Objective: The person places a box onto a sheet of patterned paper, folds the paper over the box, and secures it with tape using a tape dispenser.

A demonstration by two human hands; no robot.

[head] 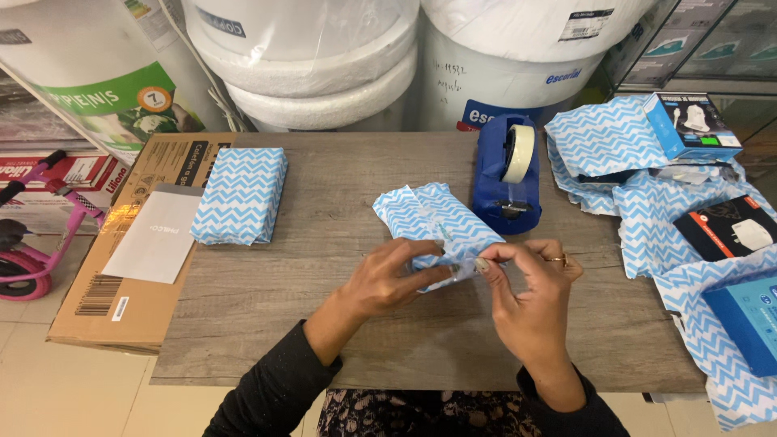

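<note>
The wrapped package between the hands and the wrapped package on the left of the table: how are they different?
The package between the hands is unfinished: both the left hand and the right hand pinch its near end closed. The package on the left is fully closed and nobody touches it. The first lies slanted beside the blue tape dispenser; the second lies nearly straight by the cardboard box. Both wear the same blue-and-white zigzag paper.

A grey wood-grain table (267, 324) stands on a pale tiled floor (73, 396). Behind its far edge big white foam rolls (307, 57) wrapped in clear plastic fill the wall. A flat brown cardboard box (97, 283) leans against the table's left edge, with a pink child's bike (32, 235) beyond it. Past the far right corner is a glass-fronted shelf (712, 48) of boxes. The light is even and soft.
</note>
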